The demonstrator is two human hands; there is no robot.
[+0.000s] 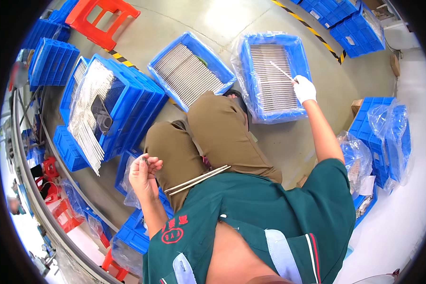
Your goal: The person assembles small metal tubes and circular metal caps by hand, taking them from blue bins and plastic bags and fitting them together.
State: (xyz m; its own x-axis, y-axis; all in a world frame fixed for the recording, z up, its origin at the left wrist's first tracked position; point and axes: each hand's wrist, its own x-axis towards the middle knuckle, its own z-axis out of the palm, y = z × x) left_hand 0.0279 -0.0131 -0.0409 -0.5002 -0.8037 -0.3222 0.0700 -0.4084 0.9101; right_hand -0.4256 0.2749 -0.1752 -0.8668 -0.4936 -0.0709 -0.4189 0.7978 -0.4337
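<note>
My right hand (304, 89), in a white glove, pinches one end of a thin metal rod (281, 71). It is over the right side of a blue crate (305, 61) lined with clear plastic, in which rows of similar rods (272, 90) lie side by side. Bare and raised beside my left thigh, my left hand (145, 179) has its fingertips closed around a small dark thing (146, 161), too small to name. A few pale rods (198, 180) rest across my lap, touched by neither hand.
Another blue crate of rods (184, 71) stands ahead of my knees. To the left, stacked blue crates (139, 102) carry a bundle of rods (87, 118) jutting over the edge. A red stool (97, 21) stands at the far left; more crates (376, 142) are at the right.
</note>
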